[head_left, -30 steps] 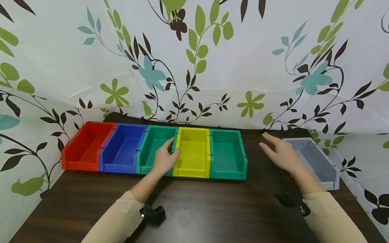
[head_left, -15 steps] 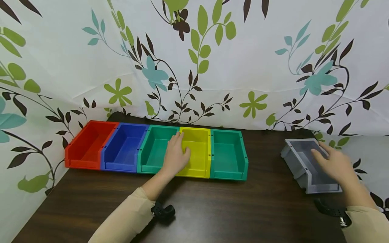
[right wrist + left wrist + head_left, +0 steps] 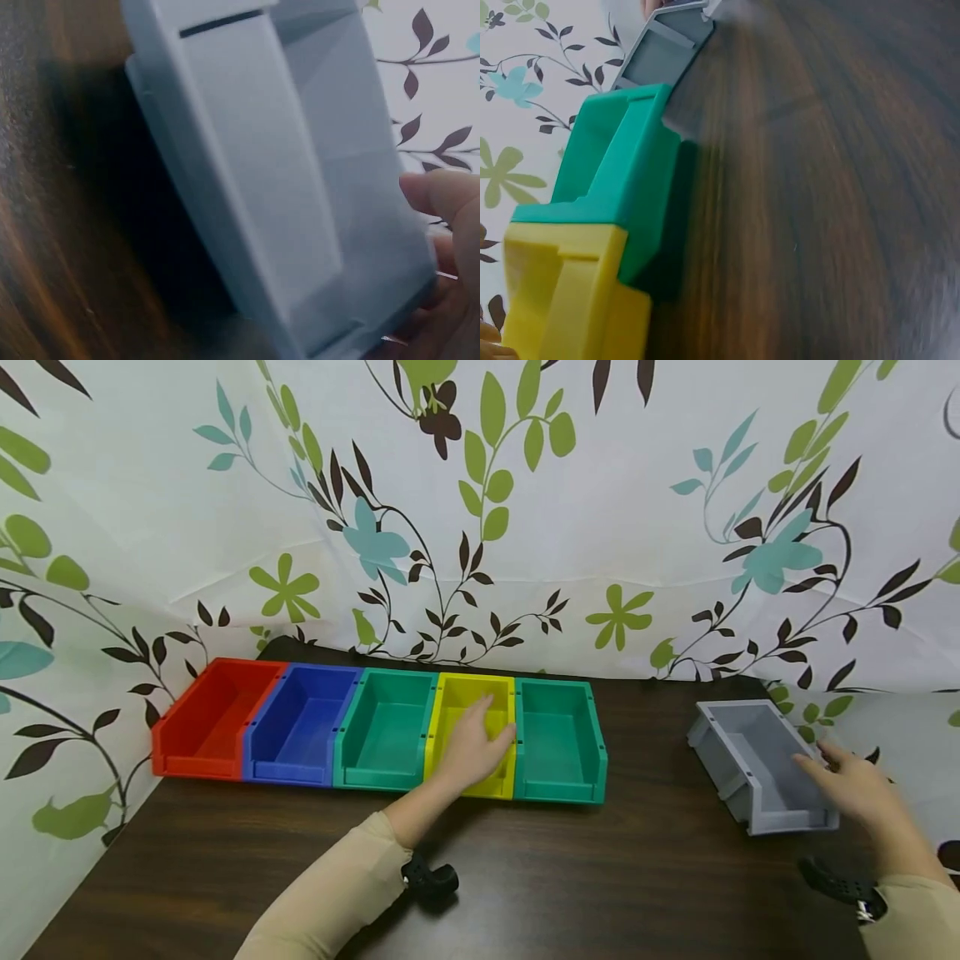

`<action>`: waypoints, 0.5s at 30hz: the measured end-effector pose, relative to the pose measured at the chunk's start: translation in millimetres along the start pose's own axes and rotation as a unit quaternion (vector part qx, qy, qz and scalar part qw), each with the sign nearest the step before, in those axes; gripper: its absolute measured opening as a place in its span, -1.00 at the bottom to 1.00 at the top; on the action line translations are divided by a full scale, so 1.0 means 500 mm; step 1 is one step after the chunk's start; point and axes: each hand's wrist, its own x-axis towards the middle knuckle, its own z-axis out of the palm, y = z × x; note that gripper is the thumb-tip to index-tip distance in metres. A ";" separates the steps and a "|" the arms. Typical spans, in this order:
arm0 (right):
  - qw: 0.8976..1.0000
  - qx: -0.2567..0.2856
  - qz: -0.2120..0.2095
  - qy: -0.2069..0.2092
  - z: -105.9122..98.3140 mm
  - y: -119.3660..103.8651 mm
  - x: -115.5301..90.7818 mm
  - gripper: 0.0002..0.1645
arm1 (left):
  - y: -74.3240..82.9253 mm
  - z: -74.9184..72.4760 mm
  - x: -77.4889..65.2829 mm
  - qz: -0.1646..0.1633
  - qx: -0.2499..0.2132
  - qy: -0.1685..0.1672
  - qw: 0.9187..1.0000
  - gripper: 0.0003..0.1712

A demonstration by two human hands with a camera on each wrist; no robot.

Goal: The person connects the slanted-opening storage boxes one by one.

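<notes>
My left hand hovers over the yellow bin, fingers relaxed and nothing held. The left wrist view catches only its fingertips at the lower left corner, beside the yellow bin. At the right end of the table is a grey bin, its inside bare. My right hand grips that bin's right wall. In the right wrist view the thumb lies at the rim of the grey bin, with the other fingers outside and partly hidden.
Left of the yellow bin stand a green bin, a blue bin and a red bin in one row. Another green bin adjoins its right side. Behind the dark wooden table hangs a leaf-patterned cloth.
My left hand has moved right, from between the green and yellow bins to over the yellow one. My right hand has crossed from the grey bin's left to its right wall.
</notes>
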 end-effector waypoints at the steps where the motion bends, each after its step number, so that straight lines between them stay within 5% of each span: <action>1: 1.000 0.019 -0.002 -0.016 0.004 0.003 0.002 -0.05 | -0.001 0.005 0.001 -0.010 -0.012 -0.006 1.000 -0.22; 7: 0.994 0.107 0.015 -0.036 0.033 0.005 0.006 -0.08 | -0.011 0.028 0.003 -0.040 -0.057 -0.033 0.997 -0.08; 15: 0.990 0.125 0.035 0.062 0.064 -0.021 0.003 -0.33 | -0.022 0.036 0.006 -0.010 -0.076 -0.061 0.995 -0.10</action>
